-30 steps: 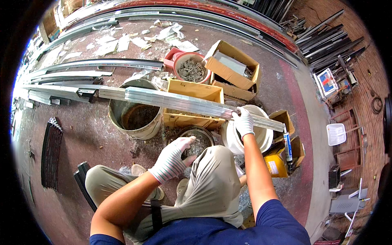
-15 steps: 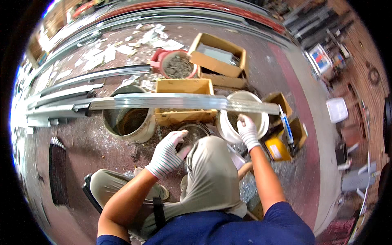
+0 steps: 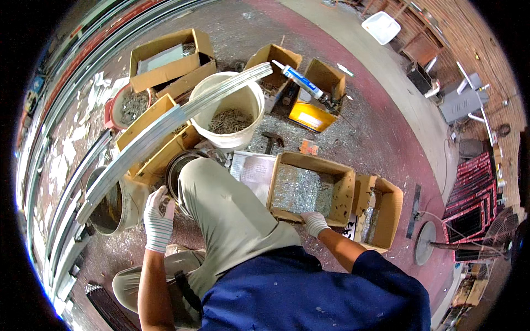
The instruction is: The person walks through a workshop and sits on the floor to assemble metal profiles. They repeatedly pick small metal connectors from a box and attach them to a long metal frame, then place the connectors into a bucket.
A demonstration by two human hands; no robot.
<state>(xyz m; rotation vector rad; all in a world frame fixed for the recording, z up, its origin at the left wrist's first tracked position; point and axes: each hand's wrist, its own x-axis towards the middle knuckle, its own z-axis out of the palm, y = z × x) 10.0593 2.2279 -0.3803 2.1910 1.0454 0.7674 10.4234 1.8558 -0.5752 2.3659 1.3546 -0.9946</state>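
My left hand (image 3: 158, 222), in a white striped glove, is beside a round dark-rimmed tin (image 3: 175, 172) to the left of my raised knee. Its thumb and fingers stand apart, with nothing seen between them. My right hand (image 3: 315, 223), gloved the same way, reaches over the near edge of a cardboard box (image 3: 343, 182) holding many small shiny metal pieces (image 3: 301, 187). Its fingertips are partly hidden at that edge, so any grip is unclear. Long silvery metal profiles (image 3: 179, 115) lie across a white bucket (image 3: 258, 105) and a yellow box (image 3: 160, 160).
Behind the parts box are a hammer (image 3: 273, 141), a paper sheet (image 3: 253, 174) and a sealant tube (image 3: 301, 80) on open cartons. Another cardboard box (image 3: 393, 212) stands at right, with a fan (image 3: 499, 234) beyond. A second bucket (image 3: 130, 207) is at left.
The view has swung to the right. My right hand has moved from the white bucket to the cardboard box of metal pieces. My left hand remains near the tin, its fingers less spread.
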